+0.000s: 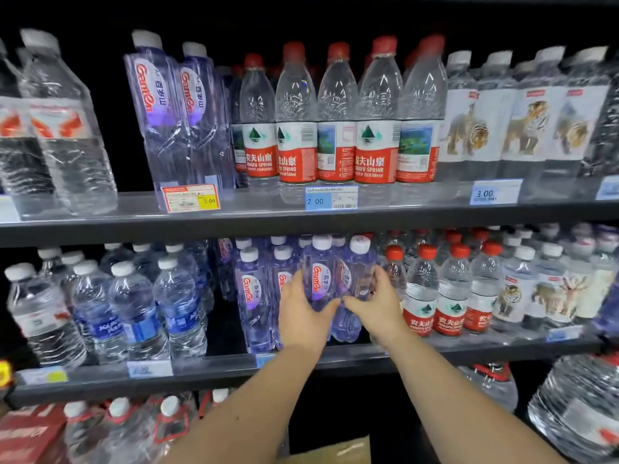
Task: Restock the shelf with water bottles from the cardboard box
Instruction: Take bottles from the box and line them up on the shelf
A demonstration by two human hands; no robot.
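Left hand, right hand extended forward, thumbs nearly touching, fingers curled.

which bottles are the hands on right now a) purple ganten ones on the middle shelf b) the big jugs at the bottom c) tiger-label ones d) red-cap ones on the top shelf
a: the left hand and right hand each rest against a purple bottle at the front of the middle shelf, beside the red-cap bottles.

cardboard box: cut by bottom edge | lower price tags: blurred unreadable
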